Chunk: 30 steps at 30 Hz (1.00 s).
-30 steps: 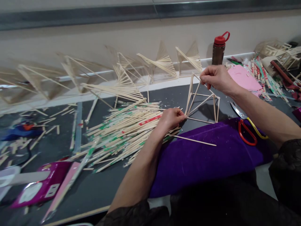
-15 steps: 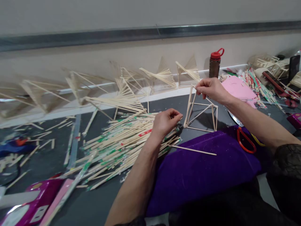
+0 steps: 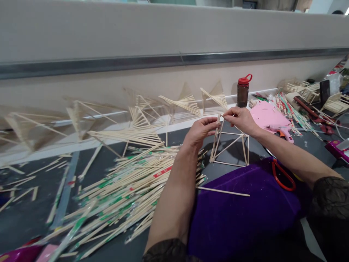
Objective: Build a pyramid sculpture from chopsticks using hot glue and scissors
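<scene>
A small frame of glued wooden sticks [image 3: 230,163] stands on the dark table at the middle right, with slanted uprights and a diagonal brace. My right hand [image 3: 241,120] pinches the top of its left uprights between thumb and fingertips. From the other side, my left hand [image 3: 202,131] closes thumb and fingers on the same uprights just below the top. Beneath my left forearm spreads a pile of chopsticks [image 3: 131,182], many in clear and green wrappers. One loose chopstick [image 3: 226,191] lies across the edge of a purple cloth [image 3: 231,222].
Finished stick frames with fanned rows [image 3: 182,103] line the wall. A brown bottle [image 3: 242,92] with a red lid stands behind my right hand. Red-handled scissors [image 3: 283,176] rest on the cloth. Right of them are a pink glue gun [image 3: 283,131] and pink sheet [image 3: 268,113].
My left hand has risen from above the chopstick pile to the frame's uprights. My right hand stays at the frame's top. The view has tilted upward.
</scene>
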Tool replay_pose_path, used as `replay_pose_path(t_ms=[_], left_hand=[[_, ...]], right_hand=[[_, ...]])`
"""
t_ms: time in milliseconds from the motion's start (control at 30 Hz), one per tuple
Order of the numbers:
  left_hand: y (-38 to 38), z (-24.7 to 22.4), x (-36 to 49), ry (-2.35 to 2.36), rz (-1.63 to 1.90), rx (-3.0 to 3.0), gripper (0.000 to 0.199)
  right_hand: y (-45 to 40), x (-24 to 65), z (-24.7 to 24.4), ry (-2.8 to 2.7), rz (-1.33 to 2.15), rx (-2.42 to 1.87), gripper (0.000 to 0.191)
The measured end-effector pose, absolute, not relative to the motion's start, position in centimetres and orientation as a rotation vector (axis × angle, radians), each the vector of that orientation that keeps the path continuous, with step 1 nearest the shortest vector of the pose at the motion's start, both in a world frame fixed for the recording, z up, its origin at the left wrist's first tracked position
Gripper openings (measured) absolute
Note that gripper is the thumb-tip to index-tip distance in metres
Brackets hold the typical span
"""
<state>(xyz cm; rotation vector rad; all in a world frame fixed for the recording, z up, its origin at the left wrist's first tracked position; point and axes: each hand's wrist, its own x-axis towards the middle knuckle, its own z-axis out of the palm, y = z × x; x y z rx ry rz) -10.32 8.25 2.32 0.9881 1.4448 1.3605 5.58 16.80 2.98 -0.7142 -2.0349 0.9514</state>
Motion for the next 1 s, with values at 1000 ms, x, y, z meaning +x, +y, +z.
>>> replay_pose_path(t_ms=[1000], left_hand=[[10.2, 0.3, -11.2, 1.273, 1.232, 0.835, 0.041]], right_hand=[[17.9, 5.0, 0.8, -2.091, 0.745, -0.740, 0.013]])
